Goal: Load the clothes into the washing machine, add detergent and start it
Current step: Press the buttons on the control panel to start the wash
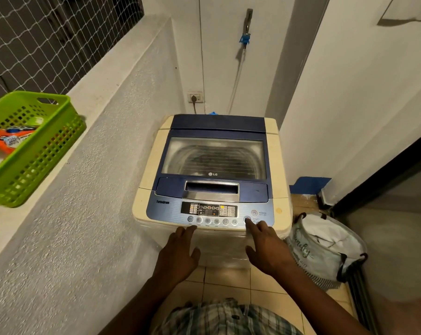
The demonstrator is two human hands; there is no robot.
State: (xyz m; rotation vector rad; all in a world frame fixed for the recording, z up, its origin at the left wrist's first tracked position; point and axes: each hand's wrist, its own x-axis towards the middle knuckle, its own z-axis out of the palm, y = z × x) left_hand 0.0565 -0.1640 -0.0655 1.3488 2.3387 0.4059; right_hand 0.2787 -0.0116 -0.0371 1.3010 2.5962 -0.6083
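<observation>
A cream top-loading washing machine (274,151) with a blue lid stands against the far wall. Its lid (214,155) is closed, and dark clothes show dimly through the window. The control panel (209,210) is lit. My right hand (267,247) reaches to the panel's right end, its index fingertip on the start/pause button (247,218). My left hand (179,252) hovers with straight fingers at the machine's front edge, below the left buttons. An orange detergent packet (6,140) lies in a green basket (42,151) on the ledge at left.
A white laundry bag (325,245) sits on the tiled floor right of the machine, beside a dark folded rack (360,296). A rough grey ledge wall runs along the left. A wall socket with a plug (195,97) and a tap with a hose (245,37) are behind the machine.
</observation>
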